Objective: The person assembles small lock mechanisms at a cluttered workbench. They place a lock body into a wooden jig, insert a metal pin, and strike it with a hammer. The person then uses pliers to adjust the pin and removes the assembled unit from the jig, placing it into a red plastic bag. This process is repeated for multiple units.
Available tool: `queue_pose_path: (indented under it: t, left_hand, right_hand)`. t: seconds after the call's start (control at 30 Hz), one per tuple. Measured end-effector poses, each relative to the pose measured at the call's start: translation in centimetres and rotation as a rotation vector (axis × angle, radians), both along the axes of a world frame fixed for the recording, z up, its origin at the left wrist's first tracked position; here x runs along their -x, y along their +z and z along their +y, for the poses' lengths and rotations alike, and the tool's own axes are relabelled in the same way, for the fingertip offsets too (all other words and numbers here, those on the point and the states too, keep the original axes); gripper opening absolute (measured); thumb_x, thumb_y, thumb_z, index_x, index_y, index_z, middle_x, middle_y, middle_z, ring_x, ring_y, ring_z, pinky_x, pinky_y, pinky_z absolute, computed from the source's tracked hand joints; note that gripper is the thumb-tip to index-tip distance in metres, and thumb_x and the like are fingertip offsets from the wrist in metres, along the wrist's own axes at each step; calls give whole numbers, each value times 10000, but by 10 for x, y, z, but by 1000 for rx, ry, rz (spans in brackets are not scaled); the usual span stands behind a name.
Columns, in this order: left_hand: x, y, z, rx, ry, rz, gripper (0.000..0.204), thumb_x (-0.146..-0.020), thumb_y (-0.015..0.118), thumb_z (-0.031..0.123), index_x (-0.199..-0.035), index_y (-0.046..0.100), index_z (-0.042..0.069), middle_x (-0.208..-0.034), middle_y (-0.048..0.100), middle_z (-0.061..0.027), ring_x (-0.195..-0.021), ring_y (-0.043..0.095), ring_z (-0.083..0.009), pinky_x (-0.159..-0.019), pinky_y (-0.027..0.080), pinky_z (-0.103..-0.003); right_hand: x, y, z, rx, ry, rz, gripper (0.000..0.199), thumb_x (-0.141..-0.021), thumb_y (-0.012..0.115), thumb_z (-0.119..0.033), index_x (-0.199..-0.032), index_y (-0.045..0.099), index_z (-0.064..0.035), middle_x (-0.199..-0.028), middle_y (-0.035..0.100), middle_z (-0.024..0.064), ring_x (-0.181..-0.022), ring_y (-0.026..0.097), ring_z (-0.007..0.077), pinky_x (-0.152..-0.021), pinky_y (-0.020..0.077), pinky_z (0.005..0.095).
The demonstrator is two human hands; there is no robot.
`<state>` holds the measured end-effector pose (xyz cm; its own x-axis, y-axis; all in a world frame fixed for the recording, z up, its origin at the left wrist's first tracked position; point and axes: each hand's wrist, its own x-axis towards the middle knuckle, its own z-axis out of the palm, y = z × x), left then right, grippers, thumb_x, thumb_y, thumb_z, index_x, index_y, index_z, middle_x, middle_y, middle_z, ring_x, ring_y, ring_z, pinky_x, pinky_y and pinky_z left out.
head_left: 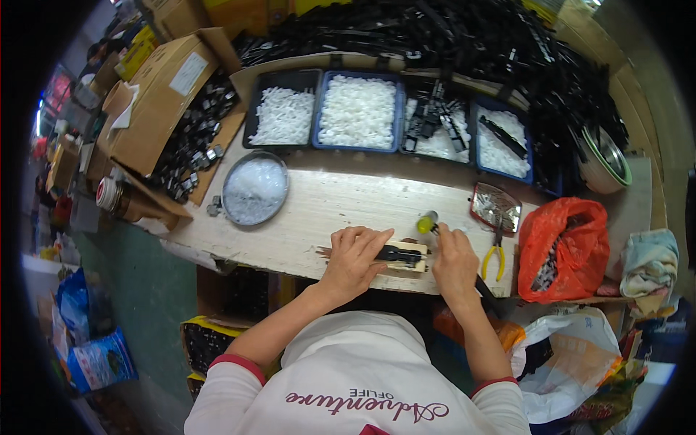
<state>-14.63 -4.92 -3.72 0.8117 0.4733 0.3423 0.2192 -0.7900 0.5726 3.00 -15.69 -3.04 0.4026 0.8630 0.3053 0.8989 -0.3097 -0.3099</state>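
Observation:
My left hand (354,259) is closed over one end of a long black plastic part (400,254), pressing it down on a cream-coloured block (419,266) at the bench's front edge. The part's other end shows past my fingertips. Just right of the block, my right hand (454,262) is wrapped round the handle of a small mallet (426,223). The mallet has a yellow-green face and a grey head, raised beside the far end of the part. Its dark handle comes out below my hand.
Several trays (317,138) of small white pieces stand along the back, before a heap of black parts (406,32). A round dish (283,194) and an open carton (156,109) are left. Yellow-handled pliers (494,262) and a red bag (569,264) lie right.

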Motion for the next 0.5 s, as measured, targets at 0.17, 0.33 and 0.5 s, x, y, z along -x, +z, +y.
queue_pose_path:
  t: [0.17,0.33,0.5]
  left_hand:
    - [-11,-4,6,-8,-141,-33,534,-705,650,11,-1211,481,32,-1027,529,-120,-954,495,-268,-825,363,-384]
    - [-3,15,22,834,-2,-416,420,-806,509,-46,-1218,475,30,-1041,528,-97,-954,525,-217,-841,433,-318]
    - [-2,39,24,1627,46,-560,392,-900,465,82,-1282,378,68,-1028,531,-103,-850,590,-149,-676,536,-283]
  right_hand:
    - [-31,-3,-23,-136,-115,-25,203,-736,585,-44,-932,561,-2,-925,520,159,-890,497,322,-764,406,412]
    - [-55,-1,-58,148,-444,-134,197,-736,616,-139,-850,534,-2,-906,497,167,-880,467,332,-741,385,445]
    - [-74,-34,-62,86,-421,-276,191,-757,600,-146,-796,488,4,-856,469,172,-824,453,329,-705,371,445]
